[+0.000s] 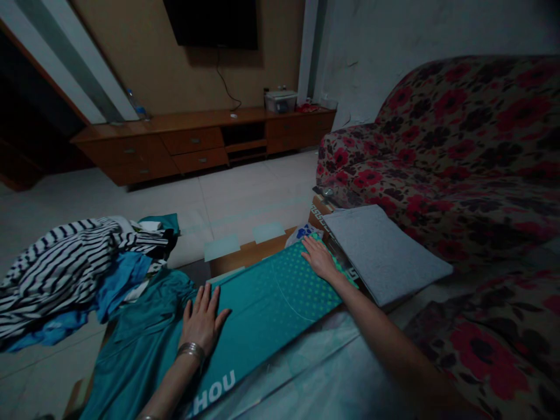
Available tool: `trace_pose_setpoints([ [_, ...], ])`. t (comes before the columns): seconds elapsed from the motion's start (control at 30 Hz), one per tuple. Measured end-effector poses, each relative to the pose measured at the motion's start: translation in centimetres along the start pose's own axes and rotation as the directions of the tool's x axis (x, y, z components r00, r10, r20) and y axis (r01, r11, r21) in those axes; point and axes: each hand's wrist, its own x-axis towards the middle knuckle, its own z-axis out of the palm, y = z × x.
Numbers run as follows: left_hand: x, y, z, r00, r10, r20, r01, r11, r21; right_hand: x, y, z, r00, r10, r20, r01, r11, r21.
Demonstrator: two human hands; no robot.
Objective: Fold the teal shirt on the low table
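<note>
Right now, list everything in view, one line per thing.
teal shirt: one, teal with white lettering, flat under both hands
grey folded garment: one, grey, right of the shirt
clothes pile: one, striped black-white and blue, at left
sofa: one, red floral, at right
cabinet: one, brown wood, along far wall
television: one, black, on wall
plastic box: one, clear, on cabinet
bracelet: one, silver, left wrist
left hand: flat on shirt
right hand: flat on shirt's far end
</note>
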Motion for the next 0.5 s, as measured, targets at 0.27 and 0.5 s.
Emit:
trace_pose_setpoints([
  [0.27, -5.6, 3.3, -1.1, 0.994, 0.106, -0.037, -0.106, 0.994, -0.013, -5.6, -5.0, -1.7, 0.999, 0.038, -0.027, -0.04, 0.998, -0.053],
  [0.5, -9.9, 3.9, -1.3, 0.982, 0.186, 0.031, -0.185, 0.982, -0.05, -10.8, -0.9, -1.6, 0.996, 0.062, -0.067, -0.066, 0.996, -0.066],
])
